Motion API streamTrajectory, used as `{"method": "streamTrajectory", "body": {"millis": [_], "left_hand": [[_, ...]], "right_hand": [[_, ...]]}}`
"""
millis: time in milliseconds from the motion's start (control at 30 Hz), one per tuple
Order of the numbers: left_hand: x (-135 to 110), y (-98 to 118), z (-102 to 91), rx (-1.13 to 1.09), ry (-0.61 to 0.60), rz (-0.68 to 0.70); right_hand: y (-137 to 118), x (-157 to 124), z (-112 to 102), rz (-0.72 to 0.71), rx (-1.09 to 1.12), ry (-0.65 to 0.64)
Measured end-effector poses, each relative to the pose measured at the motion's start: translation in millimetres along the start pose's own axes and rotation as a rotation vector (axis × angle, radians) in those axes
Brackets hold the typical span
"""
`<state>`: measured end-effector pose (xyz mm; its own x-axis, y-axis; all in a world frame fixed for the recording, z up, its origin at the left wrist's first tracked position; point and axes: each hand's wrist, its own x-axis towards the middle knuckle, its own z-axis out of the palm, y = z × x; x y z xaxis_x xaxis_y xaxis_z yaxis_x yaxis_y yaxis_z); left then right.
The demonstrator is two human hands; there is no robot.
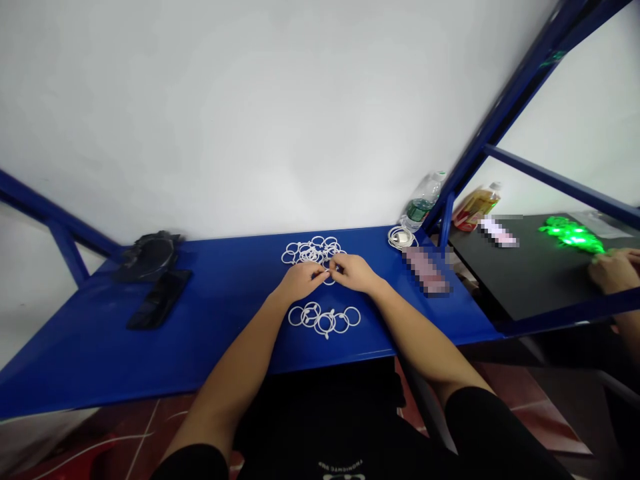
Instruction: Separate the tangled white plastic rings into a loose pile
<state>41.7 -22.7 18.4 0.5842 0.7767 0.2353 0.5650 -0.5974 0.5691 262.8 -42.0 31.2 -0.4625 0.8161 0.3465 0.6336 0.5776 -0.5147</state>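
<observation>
Over the middle of the blue table, my left hand (299,281) and my right hand (355,272) meet fingertip to fingertip. Both are closed in a pinch on a thin white ring (329,283), partly hidden by the fingers. Just beyond them lies a loose pile of white rings (309,252), several overlapping, some with small knobs. Nearer to me, below my wrists, a second group of white rings (325,323) lies in a rough row. Whether the rings in each group are linked, I cannot tell.
The blue table (225,300) runs along a white wall. Dark wrapped items (150,257) and a black flat object (160,300) lie left. At right are a coiled white cable (401,237), a water bottle (423,207) and a blurred-out object (427,270). Another person's hand (617,270) touches glowing green lights (573,235).
</observation>
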Motion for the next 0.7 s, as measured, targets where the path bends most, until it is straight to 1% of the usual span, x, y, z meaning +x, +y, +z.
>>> {"method": "streamTrajectory", "body": {"millis": [67,167,233,433,567,700], "left_hand": [[0.4,-0.9,0.8,0.022,0.045,-0.002],[0.2,-3.7,-0.3,0.039,0.159,-0.013],[0.0,-4.9,-1.8,0.031,0.213,-0.012],[-0.5,-3.0,-2.6,0.002,0.254,0.05],[-0.7,-1.2,-4.3,-0.025,0.272,0.034],[-0.9,0.2,-7.0,-0.032,0.26,0.019]], "right_hand": [[0.4,0.1,-0.3,-0.017,0.019,0.039],[1.9,-0.1,-0.5,-0.012,0.048,0.112],[3.3,-0.3,-0.7,0.0,0.055,0.125],[7.1,0.7,0.1,-0.019,0.041,0.107],[5.7,2.2,-0.2,-0.059,0.118,0.038],[3.3,2.5,-1.3,-0.057,0.147,0.028]]}}
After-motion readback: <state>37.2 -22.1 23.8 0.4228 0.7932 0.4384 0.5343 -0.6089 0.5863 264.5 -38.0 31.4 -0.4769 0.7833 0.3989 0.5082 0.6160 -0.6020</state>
